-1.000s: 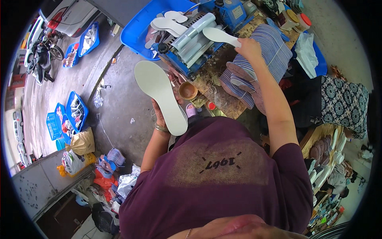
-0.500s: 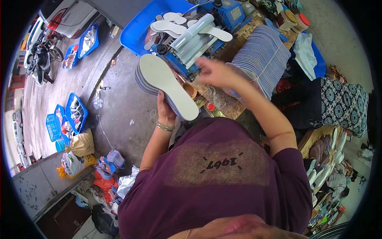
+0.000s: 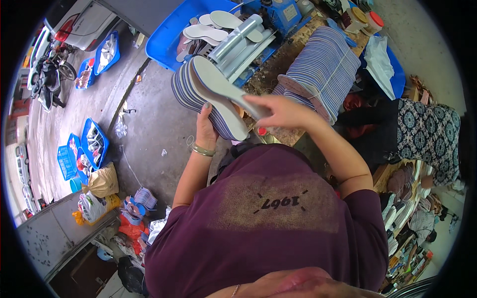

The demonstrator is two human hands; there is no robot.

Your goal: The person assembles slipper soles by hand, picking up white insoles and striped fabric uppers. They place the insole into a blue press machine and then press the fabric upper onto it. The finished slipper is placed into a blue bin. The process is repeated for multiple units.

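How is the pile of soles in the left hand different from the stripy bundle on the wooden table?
The pile of soles is held up by the left hand, but the stripy bundle rests on the wooden table.
The bundle has string around it; no string shows on the pile.
The bundle is thicker, with many more layers than the pile.
Both have blue-and-white striped edges.

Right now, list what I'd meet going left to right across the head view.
Motorcycle → tan sack → left hand gripping the insole stack → right hand → white plastic bag → patterned cloth.
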